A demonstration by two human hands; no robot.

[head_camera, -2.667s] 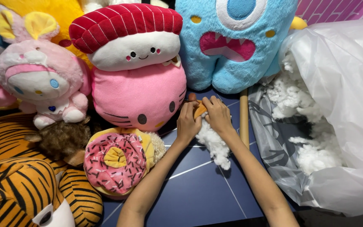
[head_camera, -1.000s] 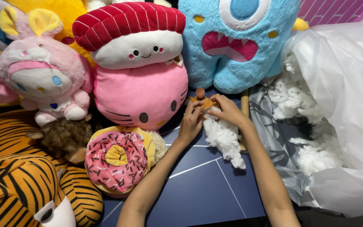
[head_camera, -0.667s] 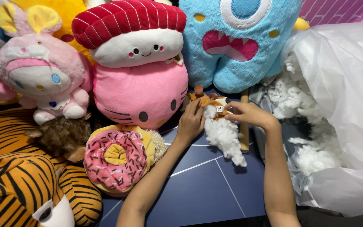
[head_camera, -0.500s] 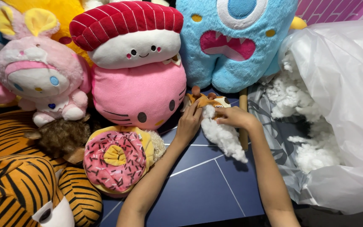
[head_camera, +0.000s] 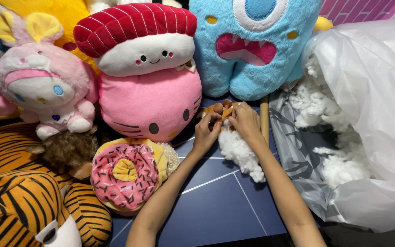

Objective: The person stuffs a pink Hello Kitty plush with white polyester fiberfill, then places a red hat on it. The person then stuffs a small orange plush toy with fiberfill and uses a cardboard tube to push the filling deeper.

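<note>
Near the far edge of the blue surface (head_camera: 216, 201), the left hand (head_camera: 206, 132) and right hand (head_camera: 245, 121) both pinch a small orange plush skin (head_camera: 219, 110), half-filled; a clump of white stuffing (head_camera: 241, 153) still trails outside it.

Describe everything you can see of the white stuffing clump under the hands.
The white stuffing clump is loose, fluffy fibre fill, uneven and wispy at its edges. It lies on the dark blue table, stretching from the small orange plush piece down and to the right along the right forearm. Its upper end sits between the left hand and right hand, which both touch it while pinching the orange piece. It lies apart from the stuffing in the plastic bag.
</note>
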